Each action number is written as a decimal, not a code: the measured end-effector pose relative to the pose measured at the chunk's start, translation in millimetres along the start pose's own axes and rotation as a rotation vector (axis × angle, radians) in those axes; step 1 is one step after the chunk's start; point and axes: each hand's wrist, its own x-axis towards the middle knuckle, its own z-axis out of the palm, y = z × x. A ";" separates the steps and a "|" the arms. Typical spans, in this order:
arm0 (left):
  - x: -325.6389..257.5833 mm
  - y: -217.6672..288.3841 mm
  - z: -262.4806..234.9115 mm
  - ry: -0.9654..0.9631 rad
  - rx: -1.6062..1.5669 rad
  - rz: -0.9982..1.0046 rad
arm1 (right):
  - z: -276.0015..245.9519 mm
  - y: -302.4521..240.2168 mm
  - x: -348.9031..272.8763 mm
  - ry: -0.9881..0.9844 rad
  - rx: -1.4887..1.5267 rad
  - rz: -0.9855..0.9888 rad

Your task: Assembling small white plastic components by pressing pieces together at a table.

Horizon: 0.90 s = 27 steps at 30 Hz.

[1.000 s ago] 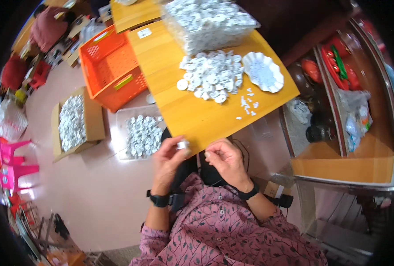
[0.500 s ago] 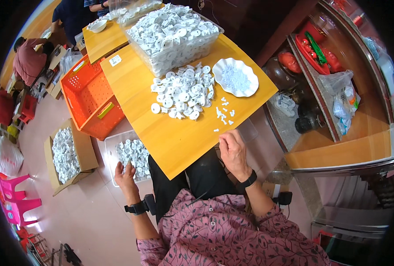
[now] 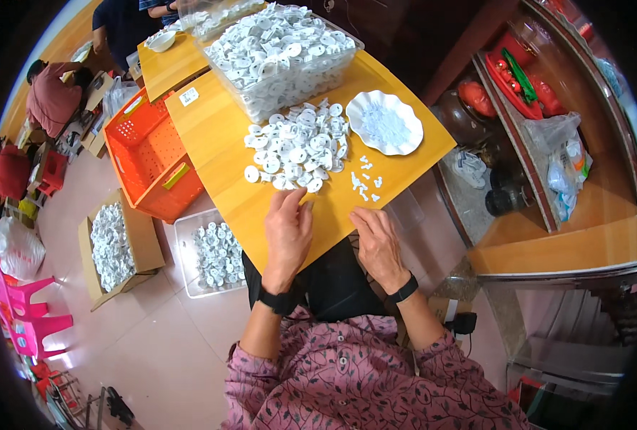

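Note:
My left hand (image 3: 288,228) is over the near part of the yellow table, its fingertips at the near edge of a heap of white round plastic parts (image 3: 300,147). Its fingers are bent and slightly apart, and I see nothing held in them. By the table's right front edge, my right hand (image 3: 379,244) has thumb and forefinger pinched together over a small white plastic peg, mostly hidden by the fingertips. Several similar small white pegs (image 3: 362,188) lie loose just beyond. A white scalloped dish (image 3: 417,136) with small translucent pieces stands farther right.
A clear bin (image 3: 290,93) heaped with white parts stands at the table's far side. Left on the floor are an orange crate (image 3: 150,193), a cardboard box (image 3: 146,247) and a clear tray (image 3: 189,276) of parts. Shelves (image 3: 519,158) rise at right. Other people sit far left.
My left hand has swung from above the floor tray up and right to the heap. My right hand has closed over the nearest loose peg at the table edge.

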 end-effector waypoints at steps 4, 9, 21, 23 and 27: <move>15.3 -7.0 23.9 0.026 0.160 0.147 | -0.2 3.8 0.0 0.024 0.022 -0.028; 21.3 -14.5 34.7 -0.080 0.309 0.078 | -0.3 11.0 -1.4 0.068 0.094 -0.066; 1.9 -19.9 32.3 -0.096 0.269 0.135 | 0.8 8.3 -1.5 0.098 0.127 -0.033; -7.2 -15.5 25.3 -0.105 -0.033 0.028 | 0.8 4.7 -3.6 0.132 0.184 0.003; -30.2 -8.8 11.9 -0.103 -0.585 -0.273 | -4.1 -11.1 -4.9 0.177 0.455 0.172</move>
